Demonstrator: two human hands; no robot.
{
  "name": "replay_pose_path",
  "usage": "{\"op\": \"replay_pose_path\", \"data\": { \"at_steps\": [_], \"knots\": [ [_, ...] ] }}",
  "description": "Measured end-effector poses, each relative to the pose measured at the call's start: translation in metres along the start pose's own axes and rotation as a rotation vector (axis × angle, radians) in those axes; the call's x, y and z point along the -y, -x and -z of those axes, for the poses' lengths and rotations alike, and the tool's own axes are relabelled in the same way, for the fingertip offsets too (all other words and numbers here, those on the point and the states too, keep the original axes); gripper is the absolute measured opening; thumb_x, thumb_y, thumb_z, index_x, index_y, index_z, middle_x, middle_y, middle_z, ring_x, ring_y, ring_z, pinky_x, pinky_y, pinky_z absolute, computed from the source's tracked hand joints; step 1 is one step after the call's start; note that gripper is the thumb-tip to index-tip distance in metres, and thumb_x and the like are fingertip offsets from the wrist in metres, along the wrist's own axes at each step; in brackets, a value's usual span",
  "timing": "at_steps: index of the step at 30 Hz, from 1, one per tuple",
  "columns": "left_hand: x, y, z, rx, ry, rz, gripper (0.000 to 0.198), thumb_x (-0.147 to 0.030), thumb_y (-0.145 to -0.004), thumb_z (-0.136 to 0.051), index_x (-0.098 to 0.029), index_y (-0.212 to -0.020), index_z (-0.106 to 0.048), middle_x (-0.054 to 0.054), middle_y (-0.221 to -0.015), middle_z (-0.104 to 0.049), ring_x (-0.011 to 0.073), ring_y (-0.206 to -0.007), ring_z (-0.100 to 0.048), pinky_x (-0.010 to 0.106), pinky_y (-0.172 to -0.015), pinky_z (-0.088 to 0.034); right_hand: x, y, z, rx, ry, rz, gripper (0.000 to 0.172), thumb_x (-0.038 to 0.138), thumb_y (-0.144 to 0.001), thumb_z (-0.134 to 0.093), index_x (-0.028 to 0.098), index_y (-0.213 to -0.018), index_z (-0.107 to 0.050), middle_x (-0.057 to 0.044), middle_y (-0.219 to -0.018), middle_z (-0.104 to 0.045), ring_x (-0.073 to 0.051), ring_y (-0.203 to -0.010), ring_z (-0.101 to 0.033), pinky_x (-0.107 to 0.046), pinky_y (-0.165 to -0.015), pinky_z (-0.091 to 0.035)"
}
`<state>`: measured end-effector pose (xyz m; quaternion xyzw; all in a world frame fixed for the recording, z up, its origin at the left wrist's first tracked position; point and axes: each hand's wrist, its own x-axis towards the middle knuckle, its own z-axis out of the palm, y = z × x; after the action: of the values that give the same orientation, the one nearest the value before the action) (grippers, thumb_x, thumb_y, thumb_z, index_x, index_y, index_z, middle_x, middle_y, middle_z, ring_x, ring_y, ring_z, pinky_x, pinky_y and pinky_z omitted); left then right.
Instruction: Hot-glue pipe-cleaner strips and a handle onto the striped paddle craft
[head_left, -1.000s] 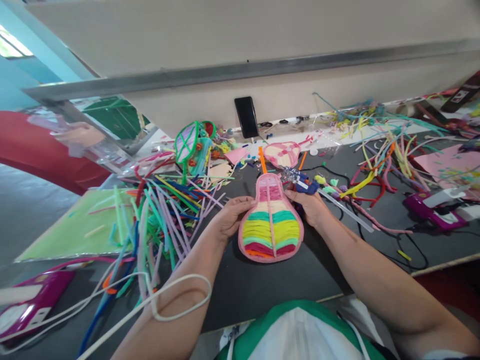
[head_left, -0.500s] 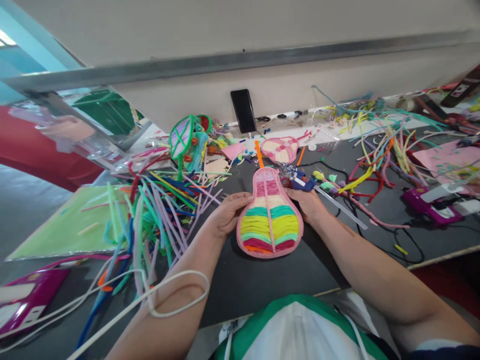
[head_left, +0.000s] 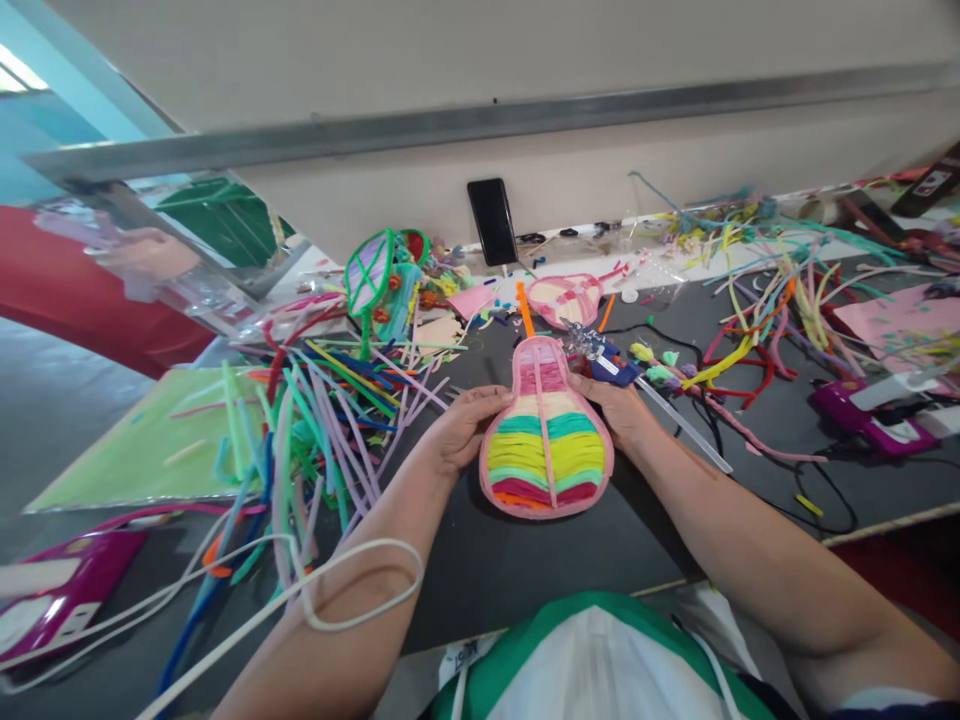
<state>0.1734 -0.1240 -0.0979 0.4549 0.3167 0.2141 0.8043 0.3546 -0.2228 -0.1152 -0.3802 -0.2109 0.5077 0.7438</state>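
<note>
I have the pear-shaped panel (head_left: 547,430) between my two hands, over the desk (head_left: 480,575) midway along its near edge, narrow end toward the far edge. My left hand (head_left: 472,425) grips its left rim; my right hand (head_left: 611,400) pinches the right rim near the neck, thumb on top, fingers mostly hidden. Whether the wide end touches the desk, I can't tell. The step in hand looks to me like holding and checking the striped face, whose bands run nearly rim to rim. Any next move calls, I judge, for even support on both sides, and care around the blue glue gun (head_left: 613,370) just beyond my right hand.
</note>
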Motion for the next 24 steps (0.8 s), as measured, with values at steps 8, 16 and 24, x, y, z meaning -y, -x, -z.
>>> {"op": "replay_pose_path", "data": {
  "at_steps": [8,16,24],
  "knots": [
    [-0.0011,0.0014,-0.0034,-0.015,0.024,0.013,0.023,-0.022,-0.061,-0.082,-0.01,-0.07,-0.065,0.003,-0.062,-0.068,0.0128,-0.055,-0.063,0.023,-0.058,-0.052,0.0075,0.0048,-0.0079,0.005,0.032,0.029,0.026,0.026,-0.06,-0.082,0.02,-0.077,-0.064,0.003,-0.072,-0.069,-0.016,-0.065,-0.063,-0.034,-0.071,-0.053],
    [0.0009,-0.0004,-0.0013,-0.009,0.014,0.0,0.024,-0.024,-0.06,-0.083,-0.01,-0.07,-0.066,0.002,-0.06,-0.066,0.0109,-0.053,-0.061,0.021,-0.056,-0.051,0.0034,0.0023,-0.0046,0.018,0.042,0.017,0.026,0.027,-0.06,-0.082,0.02,-0.076,-0.063,0.003,-0.071,-0.069,-0.017,-0.065,-0.064,-0.036,-0.071,-0.054],
    [0.0017,-0.0014,-0.0002,-0.004,0.015,-0.001,0.024,-0.024,-0.061,-0.083,-0.01,-0.071,-0.066,0.003,-0.062,-0.068,0.0114,-0.054,-0.062,0.022,-0.057,-0.051,0.0045,0.0027,-0.0069,0.017,0.023,0.015,0.027,0.026,-0.06,-0.083,0.02,-0.078,-0.063,0.003,-0.071,-0.069,-0.017,-0.065,-0.065,-0.037,-0.074,-0.055]
  ]
}}
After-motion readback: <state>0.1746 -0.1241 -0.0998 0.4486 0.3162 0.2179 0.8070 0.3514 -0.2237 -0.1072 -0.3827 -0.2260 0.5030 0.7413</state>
